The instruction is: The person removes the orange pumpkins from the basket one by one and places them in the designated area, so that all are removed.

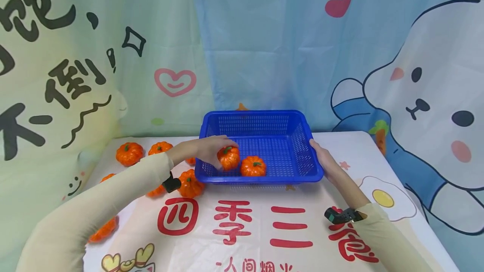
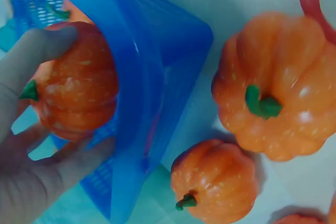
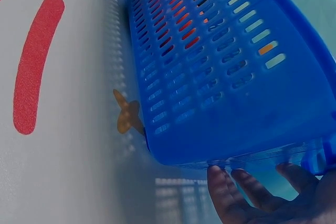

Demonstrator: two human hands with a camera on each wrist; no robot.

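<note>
My left hand [image 1: 212, 148] grips an orange toy pumpkin [image 1: 228, 158] inside the blue basket [image 1: 261, 179], near its left wall. In the left wrist view, the thumb and fingers curl round this pumpkin [image 2: 79, 85], whose green stem faces the palm. A second pumpkin [image 1: 253, 166] lies in the basket just right of it. My right hand [image 1: 324, 159] holds the basket's right side at the rim. Seen from the right wrist, its fingers [image 3: 252, 190] bear on the outer end wall below the rim, and the thumb is hidden.
Several more pumpkins lie on the table left of the basket, among them one [image 1: 190, 183] by its front left corner and one [image 1: 130, 154] at the back left. A printed cloth [image 1: 261, 217] covers the table. A patterned curtain [image 1: 257, 53] hangs behind.
</note>
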